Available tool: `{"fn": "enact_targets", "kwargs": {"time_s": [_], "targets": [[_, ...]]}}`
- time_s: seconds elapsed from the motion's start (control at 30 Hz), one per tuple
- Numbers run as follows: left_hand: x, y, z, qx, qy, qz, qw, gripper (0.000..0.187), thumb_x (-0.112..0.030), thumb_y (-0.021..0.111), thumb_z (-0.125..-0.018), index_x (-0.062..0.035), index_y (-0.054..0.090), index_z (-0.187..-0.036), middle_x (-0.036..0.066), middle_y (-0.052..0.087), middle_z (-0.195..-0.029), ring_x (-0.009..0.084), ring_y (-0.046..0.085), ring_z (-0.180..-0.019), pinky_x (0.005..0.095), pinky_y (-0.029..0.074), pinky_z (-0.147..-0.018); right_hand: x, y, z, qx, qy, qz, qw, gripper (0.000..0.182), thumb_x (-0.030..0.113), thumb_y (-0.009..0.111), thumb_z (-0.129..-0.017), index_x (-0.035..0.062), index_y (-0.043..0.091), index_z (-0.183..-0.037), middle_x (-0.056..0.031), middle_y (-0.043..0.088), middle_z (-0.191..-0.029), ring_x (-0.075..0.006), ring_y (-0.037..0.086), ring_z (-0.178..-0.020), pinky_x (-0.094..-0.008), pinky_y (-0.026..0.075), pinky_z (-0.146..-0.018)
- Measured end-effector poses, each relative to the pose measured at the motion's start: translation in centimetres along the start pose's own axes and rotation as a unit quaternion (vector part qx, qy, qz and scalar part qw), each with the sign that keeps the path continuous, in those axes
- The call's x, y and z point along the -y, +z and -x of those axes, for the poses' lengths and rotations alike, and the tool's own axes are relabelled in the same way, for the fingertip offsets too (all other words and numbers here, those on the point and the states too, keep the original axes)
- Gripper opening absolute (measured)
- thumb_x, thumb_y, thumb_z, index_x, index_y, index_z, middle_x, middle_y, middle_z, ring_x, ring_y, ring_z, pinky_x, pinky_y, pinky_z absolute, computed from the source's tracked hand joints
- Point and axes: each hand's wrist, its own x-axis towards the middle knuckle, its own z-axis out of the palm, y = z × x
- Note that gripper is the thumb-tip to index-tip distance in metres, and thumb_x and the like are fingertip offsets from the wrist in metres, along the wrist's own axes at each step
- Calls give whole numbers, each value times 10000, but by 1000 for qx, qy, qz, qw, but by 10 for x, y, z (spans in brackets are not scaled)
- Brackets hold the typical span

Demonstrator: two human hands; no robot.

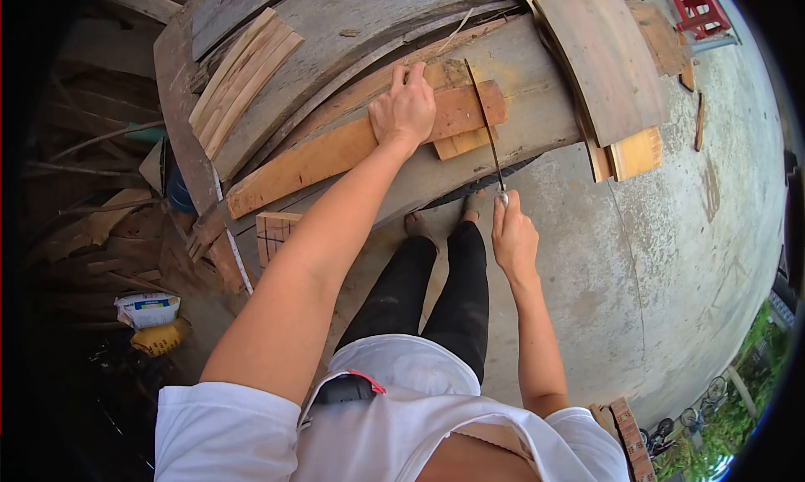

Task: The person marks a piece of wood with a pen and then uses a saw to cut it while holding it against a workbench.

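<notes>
Across the grey wooden bench [537,88] lies a long orange-brown board [293,165], with a smaller light wood block [464,144] under its right part. My left hand [405,109] presses down on the board, fingers curled at its far edge. In my right hand [514,230] is the handle of a handsaw [487,121]. The thin blade crosses the board near its right end and points away from me. How deep the blade sits in the wood cannot be made out.
Stacked light strips [243,80] lie at the bench's left. Wide grey-brown boards [604,67] rest at its right. A red plastic stool [698,11] stands at the far right. A white bag [148,310] sits among scrap wood at the lower left.
</notes>
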Motion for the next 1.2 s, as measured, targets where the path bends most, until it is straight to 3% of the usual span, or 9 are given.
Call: {"fn": "enact_targets", "kwargs": {"time_s": [0.1,0.23,0.43,0.53,0.6,0.73,0.93,1.2], "targets": [[-3,-2,-1,19,-20,-8,1000,340,-293,436,-995,-228,570,-1301,52,606,-1243,398,680,-926,536,530,-815,8,4,-23,-8,-6,-9,1000,260,296,455,-1040,38,490,-1029,-239,667,-714,-462,655,-685,-547,507,-589],[1,2,-2,1,8,-1,1000,332,-272,454,-981,-215,557,-1292,80,597,-1232,401,691,-847,552,522,-759,23,8,-56,-38,-20,6,999,265,302,458,-1039,40,493,-1026,-246,673,-737,-469,657,-706,-552,510,-607],[0,2,-1,-9,6,-16,1000,327,-278,455,-980,-215,570,-1280,79,607,-1219,401,692,-853,546,526,-763,4,3,4,0,12,-25,1000,271,304,449,-1041,37,491,-1026,-241,675,-741,-473,657,-715,-560,508,-631],[0,-1,1,25,-20,1,999,335,-309,420,-1000,-230,566,-1290,48,601,-1258,399,677,-942,542,523,-822,5,-4,2,13,18,-46,999,271,303,448,-1042,37,492,-1023,-241,675,-739,-475,654,-708,-562,505,-634],[2,3,-1,-2,5,1,1000,328,-280,457,-980,-217,573,-1280,73,605,-1222,393,691,-863,535,527,-774,14,0,-24,4,8,-30,1000,269,301,449,-1042,37,493,-1023,-242,675,-739,-475,655,-711,-560,505,-635],[1,3,1,-3,7,-8,1000,329,-282,458,-979,-217,574,-1280,70,605,-1219,392,690,-867,529,527,-778,28,6,-62,-56,-34,-2,998,258,292,454,-1041,37,493,-1021,-250,670,-734,-472,657,-711,-557,503,-625],[-1,0,-2,1,-1,-16,1000,343,-286,453,-980,-219,556,-1301,80,592,-1240,397,687,-881,541,521,-788,4,5,8,-9,16,-5,1000,249,285,458,-1039,39,491,-1026,-257,666,-736,-459,665,-717,-547,508,-614],[-4,-5,-1,32,-20,0,999,349,-307,420,-997,-231,562,-1307,51,585,-1300,402,675,-975,552,515,-844,31,6,-59,-39,-16,6,999,227,279,473,-1033,52,490,-1033,-233,670,-713,-457,663,-690,-543,514,-610]]}}
